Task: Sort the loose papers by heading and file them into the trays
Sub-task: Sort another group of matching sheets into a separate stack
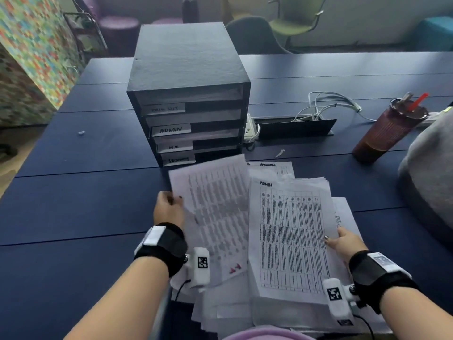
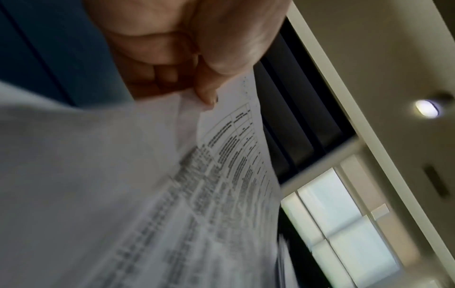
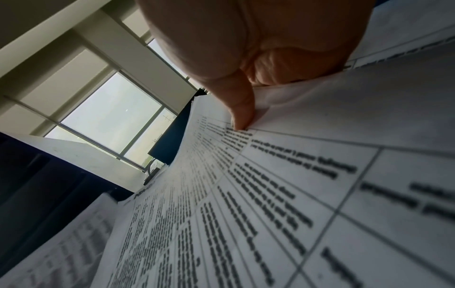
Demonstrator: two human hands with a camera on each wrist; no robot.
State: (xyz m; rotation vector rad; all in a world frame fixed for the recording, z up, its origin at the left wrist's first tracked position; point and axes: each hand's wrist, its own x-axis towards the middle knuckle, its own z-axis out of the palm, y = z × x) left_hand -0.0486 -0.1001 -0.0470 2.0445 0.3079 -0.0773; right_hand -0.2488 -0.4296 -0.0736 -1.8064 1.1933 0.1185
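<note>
A black tray cabinet stands on the dark blue table, its four slots labelled; one label reads ADMIN. In front of it my left hand pinches the left edge of a printed sheet, blurred and lifted off the pile; the left wrist view shows that hand pinching the sheet. My right hand grips the right edge of a stack of papers headed ADMIN, thumb on top. The right wrist view shows this hand on the stack. More loose papers lie beneath.
A dark red tumbler with a red straw stands at the right. A cable slot with white cords and a power strip sit behind the papers. A grey bundle lies at the right edge. Chairs stand beyond the table.
</note>
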